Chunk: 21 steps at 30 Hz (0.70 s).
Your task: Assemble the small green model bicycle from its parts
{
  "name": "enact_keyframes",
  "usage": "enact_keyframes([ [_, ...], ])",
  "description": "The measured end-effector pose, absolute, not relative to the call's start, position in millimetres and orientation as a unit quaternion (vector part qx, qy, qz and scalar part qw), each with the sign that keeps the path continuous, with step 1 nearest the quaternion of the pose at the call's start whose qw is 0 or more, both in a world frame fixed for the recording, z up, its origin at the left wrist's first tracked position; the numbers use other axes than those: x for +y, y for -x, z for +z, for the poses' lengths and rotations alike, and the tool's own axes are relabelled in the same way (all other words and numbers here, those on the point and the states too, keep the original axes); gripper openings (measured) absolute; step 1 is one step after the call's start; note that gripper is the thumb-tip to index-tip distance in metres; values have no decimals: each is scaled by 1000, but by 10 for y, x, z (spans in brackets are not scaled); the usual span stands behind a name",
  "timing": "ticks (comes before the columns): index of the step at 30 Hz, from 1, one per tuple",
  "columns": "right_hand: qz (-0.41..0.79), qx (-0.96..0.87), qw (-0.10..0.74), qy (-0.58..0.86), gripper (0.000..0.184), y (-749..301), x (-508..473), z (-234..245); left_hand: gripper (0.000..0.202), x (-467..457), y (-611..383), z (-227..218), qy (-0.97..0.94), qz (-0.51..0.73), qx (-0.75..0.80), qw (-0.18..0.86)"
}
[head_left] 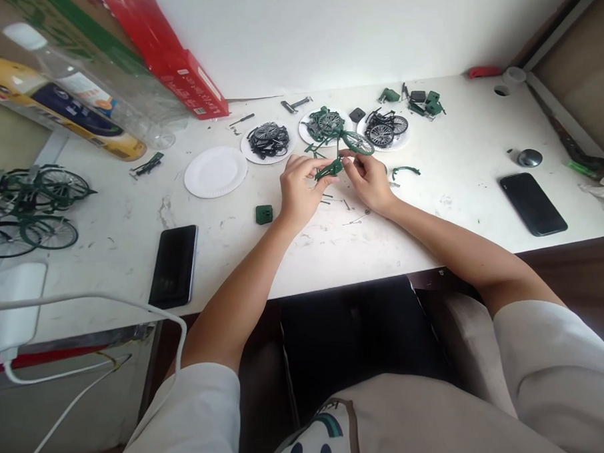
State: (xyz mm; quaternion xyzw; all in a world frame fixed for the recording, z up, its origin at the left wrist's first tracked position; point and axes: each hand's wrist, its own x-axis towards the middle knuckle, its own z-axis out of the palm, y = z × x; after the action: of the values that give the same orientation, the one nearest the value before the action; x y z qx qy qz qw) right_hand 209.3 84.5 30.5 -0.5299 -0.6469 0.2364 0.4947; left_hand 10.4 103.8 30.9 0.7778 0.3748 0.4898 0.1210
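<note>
Our left hand (300,190) and right hand (373,182) both grasp a green model bicycle (335,166), thumbs and fingers pinched on it, above the middle of the table (233,256); its spoked wheel points toward the back edge. Going from the left, we see model bicycles (55,187) by the left edge and, toward the back left corner, a yellow-labelled bottle (67,110). One dark phone (173,265) lies near the front edge. Toward the back edge we have a white plate (216,171), then, beyond a green block (264,214) beside our left forearm, a plate of black parts (268,141), one of green parts (322,122) and one of black wheels (382,136). Just right of our right hand lies a curved green piece (406,171). Farther right, we find a silver dome (529,158) and, nearer the front edge, another phone (534,203).
</note>
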Motion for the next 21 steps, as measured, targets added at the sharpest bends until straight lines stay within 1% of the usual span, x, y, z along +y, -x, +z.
enact_keyframes([
  [8, 253, -635, 496, 535, 69, -2059, 827, 296, 26, 1072, -78, 288, -770, 489, 387, 138],
  [13, 272, -610, 514, 539, 66, -2044, 815, 265, 27, 1089, -50, 291, -770, 474, 389, 178],
  [18, 308, -594, 538, 513, 56, -2025, 761, 295, 25, 1069, -40, 305, -769, 458, 394, 212],
  [21, 337, -585, 556, 484, 53, -2002, 752, 287, 22, 1043, -42, 314, -769, 454, 388, 227],
])
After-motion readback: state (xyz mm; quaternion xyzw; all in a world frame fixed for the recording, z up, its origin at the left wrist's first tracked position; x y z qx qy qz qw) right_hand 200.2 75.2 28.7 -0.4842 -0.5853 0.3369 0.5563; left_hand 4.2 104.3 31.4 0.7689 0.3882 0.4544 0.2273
